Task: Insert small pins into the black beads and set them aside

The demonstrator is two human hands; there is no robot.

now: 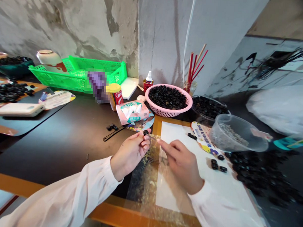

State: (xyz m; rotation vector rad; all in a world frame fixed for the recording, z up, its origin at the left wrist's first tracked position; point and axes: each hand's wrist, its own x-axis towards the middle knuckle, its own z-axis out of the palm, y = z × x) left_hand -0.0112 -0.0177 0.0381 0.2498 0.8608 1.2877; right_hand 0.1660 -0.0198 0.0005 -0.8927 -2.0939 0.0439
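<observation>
My left hand (133, 151) pinches a small black piece (145, 132) between thumb and fingertips above the table. My right hand (183, 164) is closed on a thin, pale pointed tool (153, 138), its exact kind too small to make out. The tool's tip reaches to the black piece or just beside it. Beneath the right hand lies a white sheet (171, 197). Several loose black pieces (215, 164) rest on the sheet to the right. A dark handled tool (112, 134) lies on the table beyond my left hand, beside more black pieces.
A pink basket (168, 111) full of black pieces stands at the back, near a tissue box (132, 117). At right are a clear tub (251, 142) and a large black heap (270, 177). A green crate (64, 80) and a yellow-lidded can (116, 98) stand at left.
</observation>
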